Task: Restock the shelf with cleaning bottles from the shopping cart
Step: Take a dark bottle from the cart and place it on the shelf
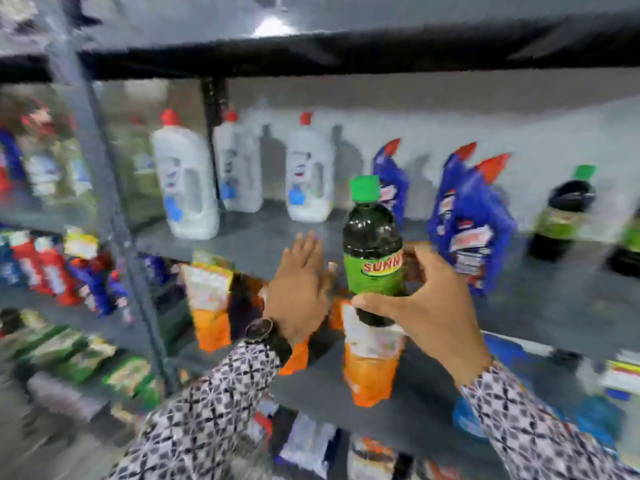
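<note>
A dark bottle (373,251) with a green cap and a green label reading "SUNNY" stands upright in the air just in front of the grey shelf (540,306), gripped around its lower half. On the shelf stand three white bottles (185,181) with red caps at left, blue red-capped bottles (467,216) mid-right, and another dark green-capped bottle (562,216) far right.

Orange pouches (369,368) are standing on the lower grey rack level, 2 or 3 of them, though blur is making the count unsure. Green packets (86,358) are lying far left, and red packs (41,268) are sitting above them.
</note>
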Demonstrator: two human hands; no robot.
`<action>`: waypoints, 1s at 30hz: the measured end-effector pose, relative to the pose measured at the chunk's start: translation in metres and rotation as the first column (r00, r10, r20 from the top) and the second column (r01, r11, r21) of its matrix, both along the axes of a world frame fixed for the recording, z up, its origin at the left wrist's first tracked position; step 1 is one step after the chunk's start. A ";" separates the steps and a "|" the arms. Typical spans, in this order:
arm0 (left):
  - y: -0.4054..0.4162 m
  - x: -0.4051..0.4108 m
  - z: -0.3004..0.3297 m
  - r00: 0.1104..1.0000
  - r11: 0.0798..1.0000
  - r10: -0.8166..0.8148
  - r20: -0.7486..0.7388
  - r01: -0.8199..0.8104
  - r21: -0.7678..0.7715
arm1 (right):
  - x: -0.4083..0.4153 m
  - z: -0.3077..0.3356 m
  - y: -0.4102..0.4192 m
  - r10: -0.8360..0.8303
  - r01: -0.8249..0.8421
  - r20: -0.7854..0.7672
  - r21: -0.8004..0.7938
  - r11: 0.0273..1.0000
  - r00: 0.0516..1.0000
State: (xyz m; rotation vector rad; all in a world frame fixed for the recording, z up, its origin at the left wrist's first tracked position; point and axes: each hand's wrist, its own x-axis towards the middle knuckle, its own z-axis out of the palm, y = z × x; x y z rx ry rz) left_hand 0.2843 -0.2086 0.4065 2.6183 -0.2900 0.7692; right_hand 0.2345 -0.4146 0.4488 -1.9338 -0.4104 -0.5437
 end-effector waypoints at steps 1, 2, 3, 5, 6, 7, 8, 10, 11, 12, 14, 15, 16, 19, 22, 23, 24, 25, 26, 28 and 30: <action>-0.021 0.020 0.010 0.996 0.997 -0.053 -0.067 0.057 0.058 | -0.002 0.004 -0.018 -0.066 0.066 0.007 0.031 0.997 0.998; -0.039 0.037 0.018 0.989 0.989 -0.078 -0.126 0.092 0.115 | -0.004 0.006 -0.033 -0.120 0.120 0.010 0.053 0.991 0.993; -0.058 0.052 0.027 0.981 0.981 -0.089 -0.173 0.116 0.154 | -0.007 0.007 -0.047 -0.170 0.168 0.021 0.066 0.984 0.985; -0.086 0.075 0.038 0.962 0.973 -0.089 -0.257 0.139 0.185 | -0.014 0.005 -0.068 -0.259 0.255 0.045 0.083 0.964 0.965; -0.096 0.085 0.040 0.949 0.967 -0.091 -0.302 0.157 0.201 | -0.017 0.003 -0.078 -0.307 0.303 0.047 0.088 0.949 0.950; -0.102 0.090 0.038 0.934 0.956 -0.082 -0.348 0.173 0.238 | -0.020 0.000 -0.086 -0.343 0.339 0.037 0.086 0.937 0.938; -0.103 0.095 0.034 0.922 0.933 -0.063 -0.381 0.190 0.305 | -0.022 -0.003 -0.091 -0.369 0.366 0.026 0.086 0.927 0.929; -0.105 0.104 0.024 0.910 0.873 -0.045 -0.412 0.236 0.426 | -0.026 -0.011 -0.102 -0.418 0.415 0.013 0.097 0.905 0.908; -0.103 0.108 0.020 0.904 0.866 -0.049 -0.425 0.251 0.432 | -0.027 -0.014 -0.106 -0.436 0.433 0.009 0.105 0.895 0.900; -0.103 0.112 0.018 0.897 0.878 -0.067 -0.437 0.261 0.401 | -0.028 -0.016 -0.110 -0.455 0.451 0.006 0.113 0.885 0.891; -0.100 0.118 0.014 0.887 0.910 -0.087 -0.454 0.256 0.326 | -0.024 -0.016 -0.118 -0.483 0.480 -0.006 0.126 0.868 0.876; -0.101 0.120 0.013 0.889 0.910 -0.092 -0.449 0.258 0.325 | -0.019 -0.014 -0.127 -0.511 0.509 -0.012 0.126 0.852 0.859; -0.102 0.122 0.012 0.893 0.906 -0.087 -0.442 0.255 0.338 | -0.011 -0.010 -0.137 -0.542 0.540 -0.021 0.122 0.833 0.840; -0.102 0.121 0.010 0.900 0.908 -0.093 -0.426 0.252 0.334 | 0.021 0.003 -0.172 -0.610 0.614 -0.068 0.067 0.786 0.789; -0.102 0.120 0.011 0.900 0.904 -0.088 -0.427 0.252 0.345 | 0.055 0.009 -0.201 -0.652 0.655 -0.118 -0.021 0.755 0.749; -0.103 0.118 0.012 0.899 0.900 -0.085 -0.429 0.254 0.354 | 0.063 0.008 -0.209 -0.659 0.662 -0.133 -0.031 0.749 0.740; -0.103 0.118 0.012 0.899 0.897 -0.082 -0.430 0.255 0.362 | 0.069 0.007 -0.214 -0.664 0.668 -0.146 -0.028 0.744 0.733; -0.102 0.118 0.011 0.899 0.892 -0.078 -0.431 0.256 0.373 | 0.073 0.004 -0.219 -0.668 0.674 -0.156 -0.019 0.738 0.727; -0.102 0.119 0.011 0.899 0.884 -0.072 -0.432 0.258 0.389 | 0.076 0.002 -0.223 -0.669 0.677 -0.161 -0.009 0.736 0.725; -0.101 0.120 0.012 0.894 0.862 -0.056 -0.444 0.268 0.430 | 0.079 -0.002 -0.229 -0.661 0.670 -0.164 -0.001 0.742 0.732; -0.101 0.119 0.013 0.888 0.866 -0.044 -0.457 0.262 0.425 | 0.079 -0.006 -0.231 -0.645 0.652 -0.156 -0.004 0.758 0.748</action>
